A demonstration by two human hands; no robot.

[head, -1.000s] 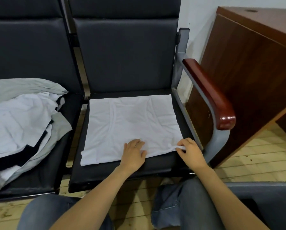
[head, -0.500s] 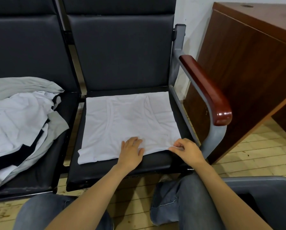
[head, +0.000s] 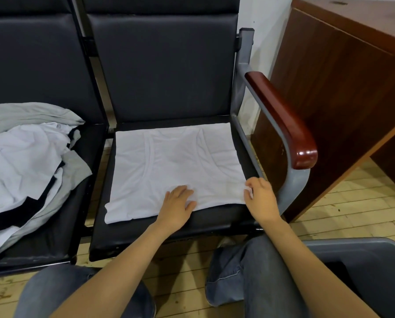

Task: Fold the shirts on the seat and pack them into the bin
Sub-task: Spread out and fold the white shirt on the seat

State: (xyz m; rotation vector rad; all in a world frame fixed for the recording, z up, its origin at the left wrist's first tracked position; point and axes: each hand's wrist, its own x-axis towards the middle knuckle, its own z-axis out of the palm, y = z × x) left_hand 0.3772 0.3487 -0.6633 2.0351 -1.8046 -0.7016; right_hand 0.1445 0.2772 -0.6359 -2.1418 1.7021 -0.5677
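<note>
A crumpled pile of white, grey and black-trimmed shirts [head: 26,171] is left heaped on the left black padded seat [head: 61,226], judged to be waiting its turn. On the neighbouring black padded seat [head: 146,232] a white cloth shirt [head: 175,157] is spread flat so that clean folds can be made. Its near edge is pressed down by the left hand [head: 177,203], whose fingers [head: 180,191] are laid straight and grip nothing, apparently to anchor the cloth. The near right corner is pinched by the right hand [head: 260,198], its fingers curled on it, seemingly ready for folding over. The grey plastic bin [head: 370,255] is kept at the lower right, near the knees, handy for packing.
</note>
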